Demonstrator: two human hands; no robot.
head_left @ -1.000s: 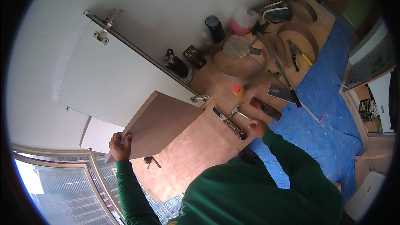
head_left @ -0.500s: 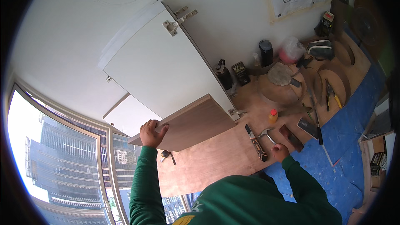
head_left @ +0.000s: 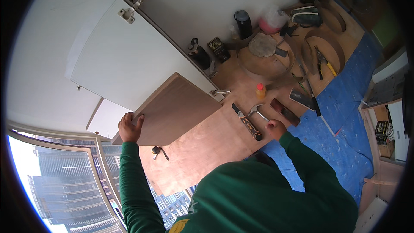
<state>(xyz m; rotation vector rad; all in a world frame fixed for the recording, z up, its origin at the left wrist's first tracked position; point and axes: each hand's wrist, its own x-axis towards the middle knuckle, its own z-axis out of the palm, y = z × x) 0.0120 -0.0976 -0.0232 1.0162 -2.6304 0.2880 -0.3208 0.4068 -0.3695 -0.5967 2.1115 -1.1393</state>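
My left hand [head_left: 130,128] grips the left edge of a brown wooden board [head_left: 177,110], thumb on its near face. The board stands tilted on the plywood worktop, in front of a white cabinet door [head_left: 133,51]. My right hand [head_left: 276,130] is closed round the handle end of a claw hammer [head_left: 258,111], whose head lies toward the worktop. Left of the hammer rests a flat tool with a black and orange handle [head_left: 251,128]; to its right is a dark wooden block [head_left: 285,111]. A tape measure [head_left: 156,151] sits below the board.
A small yellow bottle with a red cap [head_left: 260,91] stands behind the hammer. Farther back are two dark flasks [head_left: 243,25], curved wooden strips [head_left: 332,45] and pliers [head_left: 324,62]. Blue sheeting [head_left: 340,103] covers the floor at right; a window [head_left: 64,177] is at left.
The view has shifted, so the scene sits farther left and slightly higher. Both hands keep their grips; the board has turned a little, showing more of its face.
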